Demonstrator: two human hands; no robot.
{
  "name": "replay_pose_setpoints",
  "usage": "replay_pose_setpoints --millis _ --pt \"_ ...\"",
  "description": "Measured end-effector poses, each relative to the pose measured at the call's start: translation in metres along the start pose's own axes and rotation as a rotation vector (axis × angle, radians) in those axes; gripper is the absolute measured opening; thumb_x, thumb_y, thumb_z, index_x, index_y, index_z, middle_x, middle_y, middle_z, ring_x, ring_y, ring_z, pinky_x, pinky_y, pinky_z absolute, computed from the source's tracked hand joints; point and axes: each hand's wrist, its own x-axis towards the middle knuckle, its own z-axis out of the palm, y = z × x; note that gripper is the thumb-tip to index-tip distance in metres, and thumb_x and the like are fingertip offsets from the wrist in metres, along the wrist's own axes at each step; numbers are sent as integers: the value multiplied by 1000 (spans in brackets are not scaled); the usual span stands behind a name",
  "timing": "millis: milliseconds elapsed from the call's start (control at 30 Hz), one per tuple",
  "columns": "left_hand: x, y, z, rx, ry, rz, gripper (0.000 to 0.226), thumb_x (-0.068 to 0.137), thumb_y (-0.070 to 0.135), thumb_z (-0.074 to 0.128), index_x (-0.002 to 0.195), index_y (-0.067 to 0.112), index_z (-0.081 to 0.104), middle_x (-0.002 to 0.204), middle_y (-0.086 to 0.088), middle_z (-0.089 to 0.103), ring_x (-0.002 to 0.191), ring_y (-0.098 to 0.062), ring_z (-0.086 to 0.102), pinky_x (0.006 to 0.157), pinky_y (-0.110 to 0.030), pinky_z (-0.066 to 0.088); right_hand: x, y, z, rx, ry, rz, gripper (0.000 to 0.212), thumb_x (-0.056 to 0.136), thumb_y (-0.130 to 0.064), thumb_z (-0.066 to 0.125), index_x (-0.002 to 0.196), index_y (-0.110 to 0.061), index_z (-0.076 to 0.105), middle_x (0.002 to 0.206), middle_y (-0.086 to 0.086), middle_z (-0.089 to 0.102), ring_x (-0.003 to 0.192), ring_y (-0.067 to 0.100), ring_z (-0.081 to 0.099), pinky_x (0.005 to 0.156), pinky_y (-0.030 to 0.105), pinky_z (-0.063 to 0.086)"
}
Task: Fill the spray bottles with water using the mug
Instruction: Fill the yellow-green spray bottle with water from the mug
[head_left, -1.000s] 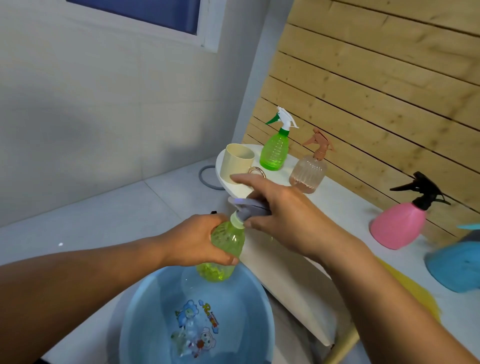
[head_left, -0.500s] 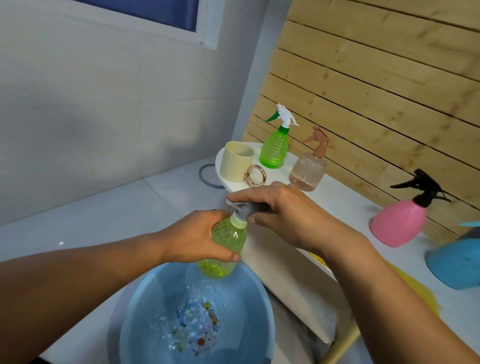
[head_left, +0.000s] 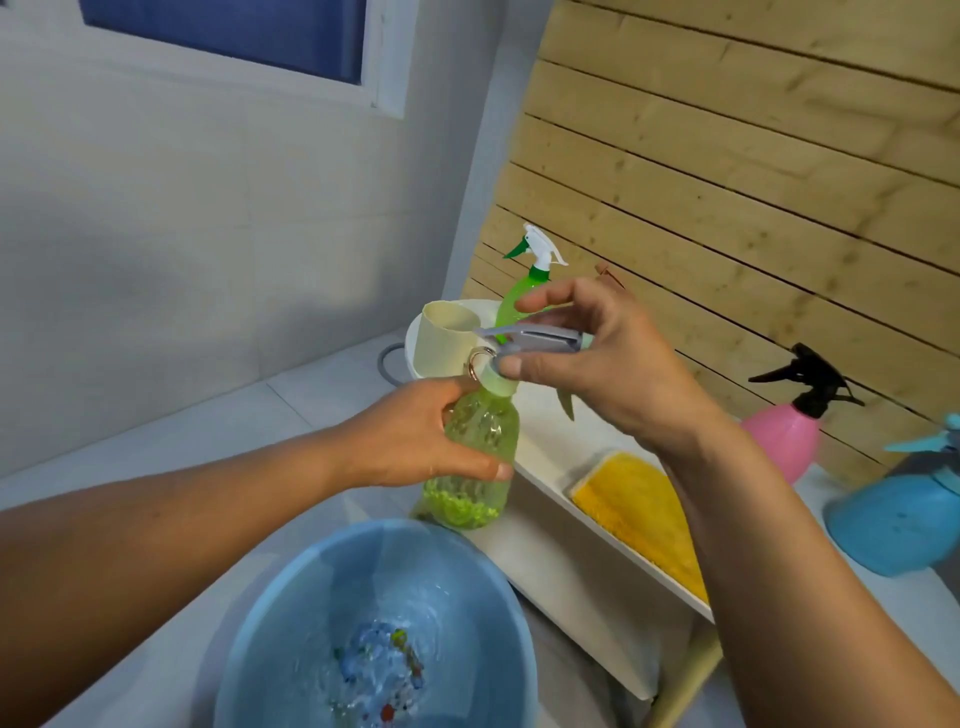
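Observation:
My left hand (head_left: 415, 436) grips the body of a light green spray bottle (head_left: 480, 457), held upright above the blue basin (head_left: 291, 597). My right hand (head_left: 597, 364) pinches its grey spray head (head_left: 535, 340) at the neck, with the index finger raised. Rippling water lies in the basin. A cream mug (head_left: 441, 343) stands on the white table (head_left: 550, 530) behind the bottle. Another green spray bottle (head_left: 519, 291) stands beside the mug, partly hidden by my right hand.
A pink spray bottle (head_left: 779, 441) with a black head and a blue spray bottle (head_left: 898, 514) stand at the right by the wooden slat wall (head_left: 753, 182). A yellow cloth (head_left: 639, 509) lies in a white tray on the table. A tiled wall is at the left.
The bottle has risen and shifted right, off the basin's middle toward the table edge. My right hand has turned on the spray head and lifted its index finger. The yellow cloth has come into view.

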Motion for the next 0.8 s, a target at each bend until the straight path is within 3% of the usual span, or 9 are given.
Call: replay_pose_setpoints --millis 100,167,300,433,533,667,800 --pt "20 9 -6 32 -10 27 57 73 40 95 122 33 68 108 19 77 102 1 72 96 -32 59 3 7 -9 152 67 31 45 69 -5 90 105 -21 68 94 0 78 81 14 72 72 29 57" --pt "33 13 -8 54 -8 35 55 72 42 95 119 32 68 105 17 77 100 -1 73 97 -38 60 3 10 -13 222 104 60 46 66 -11 90 105 -22 68 93 2 78 80 19 69 72 34 51" --pt "64 22 -4 65 9 52 54 70 44 95 115 30 69 103 15 78 96 -3 74 96 -40 60 11 22 -24 334 241 77 49 58 -19 89 103 -18 71 97 5 77 88 22 70 84 45 51" --pt "88 28 9 70 3 58 52 68 48 95 110 31 69 99 14 78 92 -2 74 90 -37 62 19 42 -34 365 278 93 40 73 -17 89 108 -6 73 119 12 73 111 31 69 101 58 46" --pt "98 26 23 66 1 44 52 67 49 95 110 33 70 98 17 77 91 2 73 90 -33 61 18 56 -38 378 296 123 38 80 -15 82 114 -3 71 118 10 74 106 31 71 96 49 49" --pt "107 18 38 49 -10 11 55 66 48 95 111 33 69 100 18 78 93 2 73 93 -37 61 17 71 -41 356 280 145 32 83 -15 80 113 -5 72 108 15 76 94 22 70 89 44 50" --pt "114 17 42 54 -17 -4 54 67 48 95 113 36 68 100 21 77 92 5 71 93 -34 60 16 79 -44 375 310 146 31 85 -13 79 114 -5 72 109 13 76 94 19 70 87 40 55"
